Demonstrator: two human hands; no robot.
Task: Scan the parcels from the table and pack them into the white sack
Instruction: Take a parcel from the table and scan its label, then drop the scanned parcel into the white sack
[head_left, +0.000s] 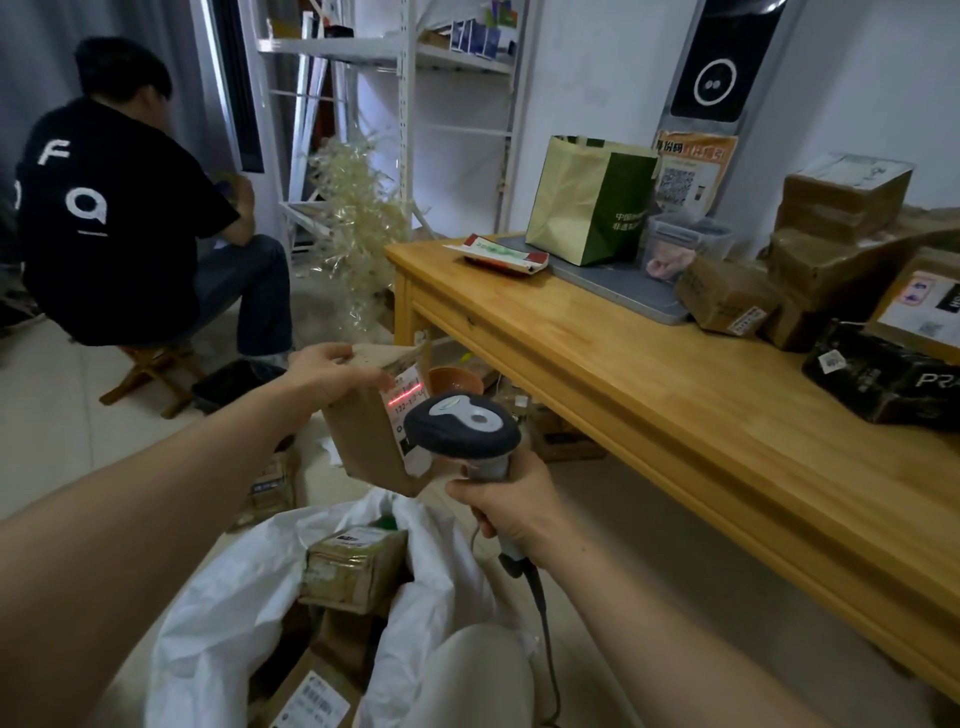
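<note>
Ideally the left hand (332, 371), gripping the brown parcel (374, 421) above the white sack (218, 587), steadies its label squarely before the scanner (462, 431) clasped in the right hand (506, 501).

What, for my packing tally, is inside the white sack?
The white sack holds a taped brown box and, nearer the camera, a brown parcel with a white label. Anything beneath them is hidden by the boxes and the sack's folds.

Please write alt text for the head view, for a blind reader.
The left hand holds a cardboard parcel above the open white sack while the right hand aims a barcode scanner at its label. More parcels wait on the wooden table.
</note>
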